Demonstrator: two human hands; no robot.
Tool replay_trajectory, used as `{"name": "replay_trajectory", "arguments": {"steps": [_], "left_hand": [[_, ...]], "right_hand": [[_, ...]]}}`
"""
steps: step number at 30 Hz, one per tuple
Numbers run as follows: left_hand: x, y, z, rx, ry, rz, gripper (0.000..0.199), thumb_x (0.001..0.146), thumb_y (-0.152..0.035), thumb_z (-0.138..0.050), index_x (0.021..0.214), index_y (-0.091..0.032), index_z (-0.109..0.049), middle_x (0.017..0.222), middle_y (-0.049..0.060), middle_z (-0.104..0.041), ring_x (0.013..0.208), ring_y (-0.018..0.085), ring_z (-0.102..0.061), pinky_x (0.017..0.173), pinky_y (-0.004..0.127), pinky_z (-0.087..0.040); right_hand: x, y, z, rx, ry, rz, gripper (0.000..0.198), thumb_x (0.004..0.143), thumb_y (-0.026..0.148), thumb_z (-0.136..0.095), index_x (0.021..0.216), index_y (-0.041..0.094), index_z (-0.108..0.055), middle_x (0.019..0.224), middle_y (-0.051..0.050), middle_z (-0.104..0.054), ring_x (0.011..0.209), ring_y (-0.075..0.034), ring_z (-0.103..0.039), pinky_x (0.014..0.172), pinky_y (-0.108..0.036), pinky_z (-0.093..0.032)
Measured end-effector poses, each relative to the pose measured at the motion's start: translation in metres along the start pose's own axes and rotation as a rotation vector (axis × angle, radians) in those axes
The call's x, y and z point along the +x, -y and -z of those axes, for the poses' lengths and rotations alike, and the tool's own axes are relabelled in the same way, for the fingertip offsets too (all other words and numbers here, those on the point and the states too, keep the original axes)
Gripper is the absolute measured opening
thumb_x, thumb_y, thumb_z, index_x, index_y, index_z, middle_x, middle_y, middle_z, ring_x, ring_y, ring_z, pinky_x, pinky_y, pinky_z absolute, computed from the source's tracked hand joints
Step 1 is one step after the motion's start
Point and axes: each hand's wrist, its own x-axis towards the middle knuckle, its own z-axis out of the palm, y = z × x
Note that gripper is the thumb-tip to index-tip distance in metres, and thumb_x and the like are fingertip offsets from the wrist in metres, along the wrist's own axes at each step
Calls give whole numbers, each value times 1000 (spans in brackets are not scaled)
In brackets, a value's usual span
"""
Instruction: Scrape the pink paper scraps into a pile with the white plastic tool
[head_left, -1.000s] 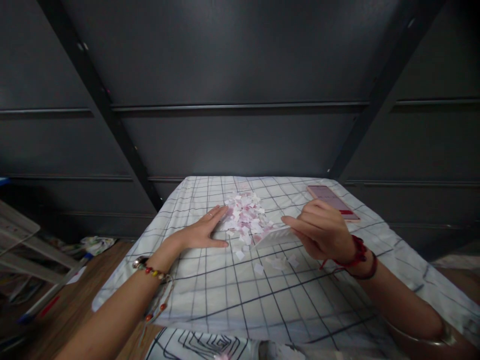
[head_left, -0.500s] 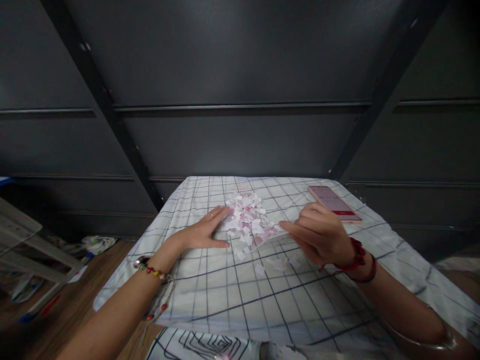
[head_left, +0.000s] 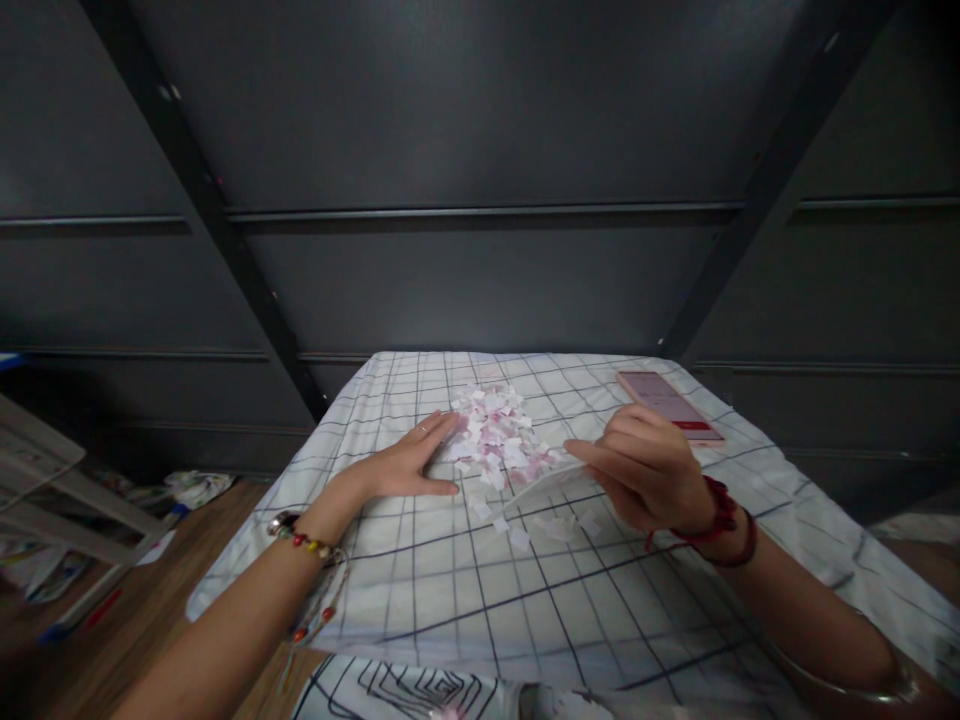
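A heap of small torn white and pink paper scraps (head_left: 495,425) lies on the checked cloth (head_left: 442,590). My left hand (head_left: 412,460) rests palm down at the heap's left side, fingers stretched and thumb apart, its fingertips touching the scraps. Right of the heap, my right hand (head_left: 637,465) pinches a thin, pale, card-like sheet (head_left: 551,485). This sheet slants down to the left, its far edge close to the near side of the heap; its exact kind is unclear. Several loose scraps (head_left: 559,527) lie nearer to me, below the sheet.
A phone (head_left: 667,402) with a lit screen lies beyond my right hand. Dark panels (head_left: 480,290) rise behind the cloth-covered surface. On the left stand pale slatted furniture (head_left: 67,480) and, on the wooden floor, a crumpled cloth or bag (head_left: 199,487).
My right hand has shifted slightly to the right with the sheet, which now sits a little farther from the heap. My left hand has stayed in place.
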Motion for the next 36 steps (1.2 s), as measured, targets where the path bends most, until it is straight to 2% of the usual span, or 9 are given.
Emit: {"name": "replay_trajectory", "arguments": {"steps": [2, 4, 7, 11, 16, 20, 26, 31, 36], "left_hand": [[0, 0, 0, 2, 1, 1, 95, 74, -61, -57, 142, -26, -1, 148, 7, 4, 132, 35, 1, 107, 49, -10], [0, 1, 0, 8, -3, -5, 96, 73, -62, -57, 142, -25, -1, 148, 8, 3, 132, 35, 1, 107, 49, -10], [0, 2, -1, 24, -15, -20, 95, 74, -62, -55, 142, -24, -1, 148, 8, 4, 132, 34, 0, 107, 49, -10], [0, 3, -2, 33, -14, -16, 96, 74, -62, -56, 142, -22, 0, 148, 9, 4, 132, 34, 1, 107, 49, -11], [0, 3, -1, 31, -11, -15, 96, 74, -62, -56, 142, -23, -1, 148, 9, 4, 132, 34, 0, 107, 49, -11], [0, 4, -2, 36, -11, -27, 95, 76, -61, -55, 142, -23, 1, 148, 9, 5, 132, 34, 1, 107, 50, -11], [-1, 5, -2, 59, -9, -28, 95, 76, -61, -54, 142, -23, 3, 148, 8, 6, 133, 33, 2, 107, 49, -12], [-1, 6, -4, 65, -7, -23, 96, 76, -63, -53, 142, -24, 5, 148, 8, 7, 133, 33, 2, 107, 49, -11], [0, 7, -4, 62, 1, -16, 97, 76, -63, -53, 142, -23, 5, 148, 9, 8, 133, 33, 3, 107, 48, -11]], "right_hand": [[1, 3, -4, -36, -19, -9, 22, 78, 9, -42, 97, 15, -51, 54, 4, -46, 54, -12, -35, 57, -28, -32], [1, 5, -8, -79, 18, 7, 25, 78, 7, -41, 100, 15, -51, 55, 4, -48, 55, -12, -36, 59, -29, -33], [1, 7, -10, -81, 77, 105, 29, 78, 6, -36, 101, 15, -51, 57, 4, -50, 54, -12, -36, 59, -29, -33], [-2, 4, -3, -18, 22, 181, 28, 78, 10, -38, 104, 11, -51, 58, 2, -51, 54, -11, -36, 57, -30, -32], [0, 3, 4, 14, -12, 150, 32, 78, 10, -38, 108, 11, -49, 61, 1, -53, 54, -12, -38, 58, -31, -33], [2, 4, 4, 71, 36, 142, 31, 78, 10, -36, 108, 12, -47, 55, 4, -47, 51, -11, -34, 55, -29, -30], [-3, 1, 3, 42, -13, 61, 38, 76, 9, -41, 112, 18, -46, 54, 6, -43, 51, -10, -33, 56, -28, -30], [1, 2, 4, 75, 65, 83, 24, 77, 11, -39, 98, 17, -50, 54, 5, -43, 51, -10, -32, 56, -28, -30], [0, -4, 13, 103, 71, -41, 15, 78, 14, -42, 89, 19, -50, 53, 5, -40, 52, -11, -34, 55, -28, -30]]}}
